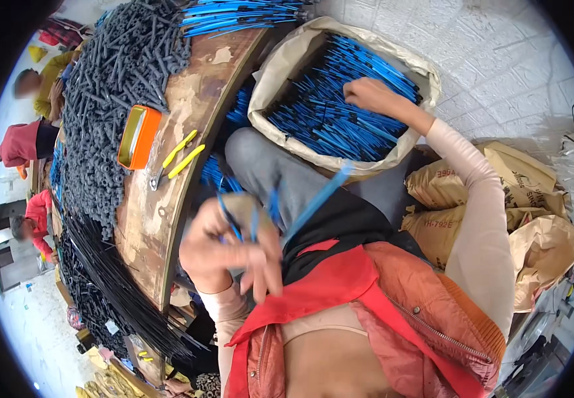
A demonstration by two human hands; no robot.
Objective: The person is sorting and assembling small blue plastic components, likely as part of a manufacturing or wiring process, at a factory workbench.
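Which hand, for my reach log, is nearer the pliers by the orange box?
Left. The left hand is below and right of the pliers in the picture; the right hand is farther, over the sack.

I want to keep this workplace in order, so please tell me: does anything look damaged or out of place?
The wooden tabletop looks damaged: its brown surface shows pale, ragged worn patches. Blue strips also show beyond its edge, outside the sack; whether they are spilled, I cannot tell.

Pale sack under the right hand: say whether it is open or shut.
Open: the pale sack gapes wide, showing blue rods inside, beneath the right hand.
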